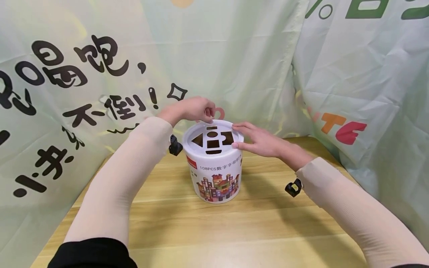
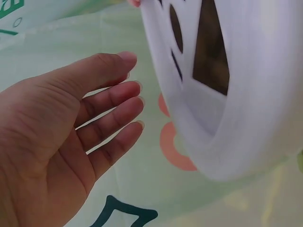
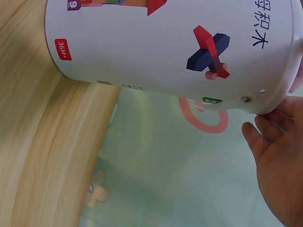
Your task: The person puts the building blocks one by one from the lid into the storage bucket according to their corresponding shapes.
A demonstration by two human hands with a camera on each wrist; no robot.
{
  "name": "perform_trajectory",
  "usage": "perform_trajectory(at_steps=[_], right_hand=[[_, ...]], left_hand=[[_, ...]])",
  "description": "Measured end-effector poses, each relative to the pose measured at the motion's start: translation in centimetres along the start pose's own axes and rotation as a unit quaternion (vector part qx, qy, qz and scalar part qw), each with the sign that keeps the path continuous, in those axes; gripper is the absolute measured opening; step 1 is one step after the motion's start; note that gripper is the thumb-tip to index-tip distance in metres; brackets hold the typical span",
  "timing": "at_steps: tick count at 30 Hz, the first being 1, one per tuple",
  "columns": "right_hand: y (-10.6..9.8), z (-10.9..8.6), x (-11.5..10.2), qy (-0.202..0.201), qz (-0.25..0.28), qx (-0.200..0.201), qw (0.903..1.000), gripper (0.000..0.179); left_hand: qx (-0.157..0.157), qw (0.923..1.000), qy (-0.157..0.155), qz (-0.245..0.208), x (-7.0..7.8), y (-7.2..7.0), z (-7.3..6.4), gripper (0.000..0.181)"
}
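A white printed bucket [image 1: 216,175] of toy blocks stands upright on the table, with a white lid [image 1: 219,133] on top. The lid has several shaped cut-outs, among them a triangle and a circle. My left hand [image 1: 197,108] is bent over the lid's far left edge; in the left wrist view its loosely bent fingers [image 2: 118,97] are apart from the lid with nothing between them. On the right side of the rim rests my right hand [image 1: 259,139], thumb and fingers spread along it. The right wrist view shows its fingertips [image 3: 279,116] touching the rim's side.
The bucket stands on a wooden table [image 1: 268,223]. Printed cloth [image 1: 234,56] with large lettering hangs behind and on both sides. A black wrist mount [image 1: 175,146] sits at the left wrist, and another mount [image 1: 293,188] hangs at the right forearm.
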State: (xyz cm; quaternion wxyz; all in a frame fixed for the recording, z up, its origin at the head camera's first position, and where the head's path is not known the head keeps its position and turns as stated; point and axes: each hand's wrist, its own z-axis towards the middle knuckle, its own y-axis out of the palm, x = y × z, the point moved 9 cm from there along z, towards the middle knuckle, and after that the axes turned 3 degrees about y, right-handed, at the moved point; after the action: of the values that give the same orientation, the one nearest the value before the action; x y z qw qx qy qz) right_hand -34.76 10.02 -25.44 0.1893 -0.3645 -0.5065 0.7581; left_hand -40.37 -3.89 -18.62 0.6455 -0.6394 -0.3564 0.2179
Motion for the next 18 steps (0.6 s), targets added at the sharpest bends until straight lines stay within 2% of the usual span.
perform_trajectory(at_steps=[9,13,18], right_hand=[[-0.2,0.2,0.1,0.001,-0.019,-0.018,0.9997,0.082],[-0.6,0.2,0.1,0.006,-0.014,-0.028,0.9995,0.082],[-1.7,-0.2,0.3,0.013,-0.004,-0.020,0.9997,0.081]], left_hand=[[0.042,0.9986,0.016,-0.028,-0.6,-1.2,-2.6,0.025],[0.061,0.9976,0.016,-0.027,-1.2,-1.4,-4.2,0.031],[0.087,0.9958,0.013,-0.026,-2.5,-1.1,-6.4,0.037]])
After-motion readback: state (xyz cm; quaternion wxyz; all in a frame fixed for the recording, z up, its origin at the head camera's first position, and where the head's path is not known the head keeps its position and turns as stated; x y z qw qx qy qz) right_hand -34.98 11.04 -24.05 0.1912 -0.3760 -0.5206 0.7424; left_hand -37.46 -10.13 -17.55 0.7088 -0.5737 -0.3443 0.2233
